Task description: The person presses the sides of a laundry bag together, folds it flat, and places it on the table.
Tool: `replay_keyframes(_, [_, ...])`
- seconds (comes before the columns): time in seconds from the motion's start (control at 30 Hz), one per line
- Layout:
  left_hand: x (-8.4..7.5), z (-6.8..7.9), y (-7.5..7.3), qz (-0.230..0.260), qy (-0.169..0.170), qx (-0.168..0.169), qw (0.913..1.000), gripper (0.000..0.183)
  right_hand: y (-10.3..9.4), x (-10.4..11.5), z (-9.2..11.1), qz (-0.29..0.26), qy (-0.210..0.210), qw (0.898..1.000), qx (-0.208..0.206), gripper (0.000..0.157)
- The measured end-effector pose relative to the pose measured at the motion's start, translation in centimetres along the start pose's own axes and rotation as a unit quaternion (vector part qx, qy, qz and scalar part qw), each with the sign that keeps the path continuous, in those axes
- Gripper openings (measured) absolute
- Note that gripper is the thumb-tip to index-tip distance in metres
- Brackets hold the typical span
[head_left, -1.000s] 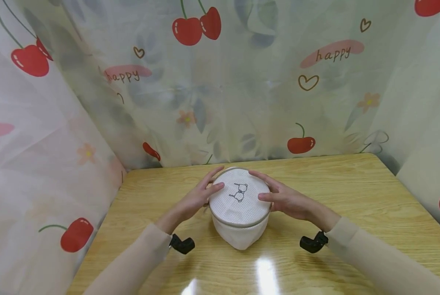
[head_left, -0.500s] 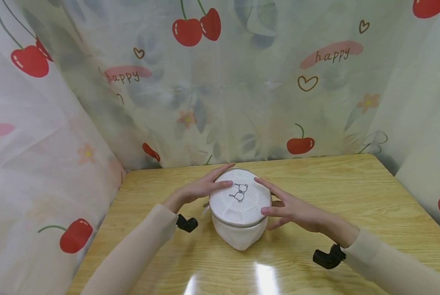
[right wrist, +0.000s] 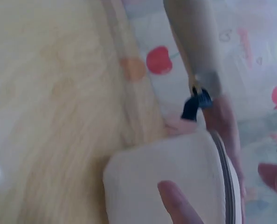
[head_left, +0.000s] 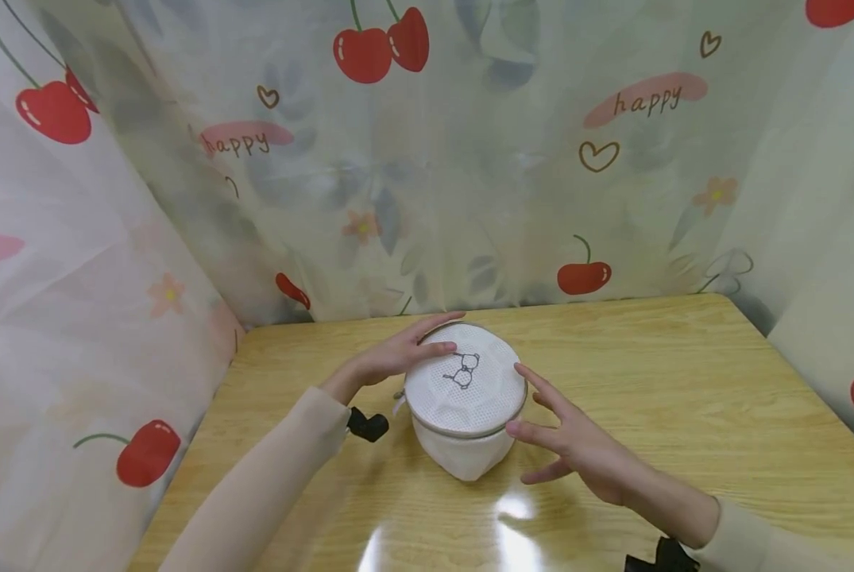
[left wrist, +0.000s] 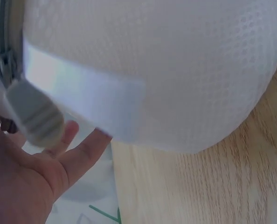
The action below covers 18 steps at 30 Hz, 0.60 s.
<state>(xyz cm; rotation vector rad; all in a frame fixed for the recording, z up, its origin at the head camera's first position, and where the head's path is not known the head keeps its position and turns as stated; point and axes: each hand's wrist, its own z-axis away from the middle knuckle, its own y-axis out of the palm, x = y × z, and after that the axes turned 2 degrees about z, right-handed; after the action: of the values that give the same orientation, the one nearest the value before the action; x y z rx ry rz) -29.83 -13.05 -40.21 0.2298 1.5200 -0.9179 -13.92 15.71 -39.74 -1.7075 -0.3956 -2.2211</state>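
A white mesh laundry bag (head_left: pixel 462 397), round on top and tapering below, stands on the wooden table. Dark line-drawn bears mark its lid, and a grey zipper (right wrist: pixel 225 182) runs around the rim. My left hand (head_left: pixel 394 353) rests on the bag's far left edge, thumb lying over the lid and fingers extended along the rim. Close up in the left wrist view, a grey zipper pull (left wrist: pixel 36 114) hangs beside a white fabric tab (left wrist: pixel 87 91). My right hand (head_left: pixel 577 441) is spread beside the bag's right side; whether its fingertips touch the bag, I cannot tell.
The wooden table (head_left: pixel 655 373) extends on both sides of the bag. A curtain (head_left: pixel 427 175) printed with cherries and hearts surrounds its back and sides. Black wrist-worn devices (head_left: pixel 368 425) sit at both sleeves.
My right hand has drawn away from the bag's rim, back and to the right, its fingers spreading. My left hand has slid further over the far left edge. The bag stays put.
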Motion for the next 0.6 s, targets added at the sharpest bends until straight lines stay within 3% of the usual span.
replay_keyframes(0.13, [-0.3, -0.2, 0.2, -0.007, 0.021, 0.006, 0.9997, 0.061, 1.6, -0.5, 0.4, -0.053, -0.010, 0.998, -0.019, 0.083])
replay_keyframes(0.4, [-0.3, -0.1, 0.9, -0.013, 0.035, 0.000, 0.9993, 0.056, 3.4, -1.4, -0.6, -0.146, -0.048, 0.988, -0.003, 0.076])
replay_keyframes(0.6, [-0.1, -0.2, 1.3, 0.003, 0.027, 0.000, 0.9996, 0.054, 4.2, -1.7, -1.5, -0.166, -0.086, 0.982, -0.008, 0.075])
